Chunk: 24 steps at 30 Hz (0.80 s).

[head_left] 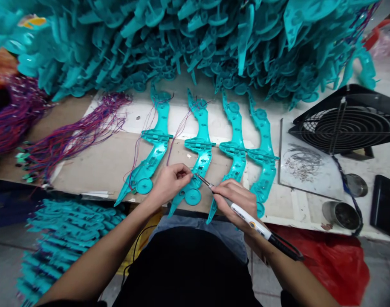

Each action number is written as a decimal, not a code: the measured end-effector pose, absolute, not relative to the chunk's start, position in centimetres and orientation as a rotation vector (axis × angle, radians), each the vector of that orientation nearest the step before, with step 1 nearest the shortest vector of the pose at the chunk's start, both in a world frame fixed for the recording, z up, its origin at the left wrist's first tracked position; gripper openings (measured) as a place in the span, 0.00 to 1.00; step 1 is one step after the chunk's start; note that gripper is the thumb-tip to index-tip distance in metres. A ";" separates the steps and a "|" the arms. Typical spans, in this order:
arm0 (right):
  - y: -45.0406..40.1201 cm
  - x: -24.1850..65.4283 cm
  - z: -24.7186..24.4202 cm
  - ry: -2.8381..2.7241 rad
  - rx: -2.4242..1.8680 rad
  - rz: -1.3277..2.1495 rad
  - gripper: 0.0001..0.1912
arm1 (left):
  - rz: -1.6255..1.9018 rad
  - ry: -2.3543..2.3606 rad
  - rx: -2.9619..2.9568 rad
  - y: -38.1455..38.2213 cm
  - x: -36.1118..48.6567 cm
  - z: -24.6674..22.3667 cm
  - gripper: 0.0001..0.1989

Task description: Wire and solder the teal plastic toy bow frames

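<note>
Several teal bow-shaped plastic shells lie side by side on the bench. My right hand is closed round a white and black soldering iron. Its metal tip meets the lower part of the second teal shell from the left. My left hand is pinched just left of the tip, and red and blue wires run down toward its fingers; the exact thing pinched is hidden. More thin wires lie along the leftmost shell. To the right are the third shell and the fourth shell.
A large heap of teal shells fills the back. Wire bundles lie at the left. On the right stand a black fan, a marked white board and a metal cup. More shells are stacked below left.
</note>
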State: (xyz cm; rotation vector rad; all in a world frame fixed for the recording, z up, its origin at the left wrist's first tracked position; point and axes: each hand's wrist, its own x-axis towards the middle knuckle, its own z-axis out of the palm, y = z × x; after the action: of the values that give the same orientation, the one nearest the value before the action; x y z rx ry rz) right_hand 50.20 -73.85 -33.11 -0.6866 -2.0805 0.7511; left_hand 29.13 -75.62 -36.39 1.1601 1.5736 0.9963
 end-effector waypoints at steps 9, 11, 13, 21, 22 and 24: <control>-73.8 50.2 -33.0 -2.110 -0.673 0.735 0.11 | 0.985 1.559 1.155 -75.6 29.2 -36.3 0.08; -73.9 50.4 -33.1 -2.101 -0.701 0.728 0.11 | 0.987 1.556 1.161 -75.7 29.2 -36.5 0.07; -74.0 50.7 -33.1 -2.089 -0.744 0.713 0.11 | 0.988 1.559 1.170 -75.7 29.2 -36.5 0.07; -74.0 51.2 -32.8 -2.053 -0.746 0.724 0.11 | 0.975 1.568 1.161 -75.7 29.3 -36.3 0.07; -74.0 51.2 -32.8 -2.044 -0.753 0.730 0.12 | 0.979 1.569 1.155 -75.7 29.3 -36.3 0.07; -74.1 51.3 -32.8 -2.023 -0.763 0.739 0.12 | 0.985 1.570 1.143 -75.6 29.3 -36.3 0.06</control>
State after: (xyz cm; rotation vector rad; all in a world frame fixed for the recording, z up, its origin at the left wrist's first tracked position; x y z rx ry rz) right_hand 51.30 -74.09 -32.79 -0.7634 -2.0232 0.7387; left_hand 29.33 -75.64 -36.33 1.1434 1.5698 0.9850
